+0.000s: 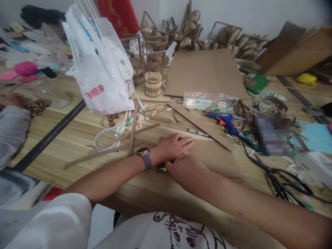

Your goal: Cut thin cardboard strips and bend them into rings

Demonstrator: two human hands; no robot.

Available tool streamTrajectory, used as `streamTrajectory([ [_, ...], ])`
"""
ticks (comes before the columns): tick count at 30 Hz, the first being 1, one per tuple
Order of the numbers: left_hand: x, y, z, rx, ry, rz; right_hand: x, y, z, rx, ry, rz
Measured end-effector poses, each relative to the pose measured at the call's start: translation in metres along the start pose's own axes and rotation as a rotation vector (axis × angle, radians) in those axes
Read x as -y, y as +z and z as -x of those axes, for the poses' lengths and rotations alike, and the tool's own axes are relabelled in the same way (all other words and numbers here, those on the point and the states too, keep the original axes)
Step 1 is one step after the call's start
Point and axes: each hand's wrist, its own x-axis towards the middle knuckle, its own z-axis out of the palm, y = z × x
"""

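On a flat sheet of brown cardboard [215, 157], my left hand [173, 147] lies with its fingers stretched out to the right. My right hand [185, 169] is closed just in front of it, the two hands touching. From the right hand's left side shows a small dark tool with a yellow part [162, 168]; most of it is hidden, so its kind is unclear. A cut cardboard strip [202, 126] lies across the sheet's far edge. Beside that strip is a pen [198, 132].
A blue glue gun [224, 121] and black scissors [282, 180] lie to the right. Leftward are loose cardboard strips [111, 150], sticks and white rings. A white plastic bag [95, 69] and small stick baskets [153, 84] stand behind. Another person's sleeve [14, 128] is at far left.
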Motion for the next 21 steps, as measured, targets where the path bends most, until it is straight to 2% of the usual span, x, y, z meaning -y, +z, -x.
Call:
streamTrajectory([
  [8,0.000,0.000,-0.001,0.027,0.003,-0.007,0.000,-0.008,-0.001,0.034,-0.022,0.006],
  [21,-0.003,-0.004,0.001,-0.002,0.026,-0.043,-0.012,0.011,0.011,0.034,0.030,-0.036],
])
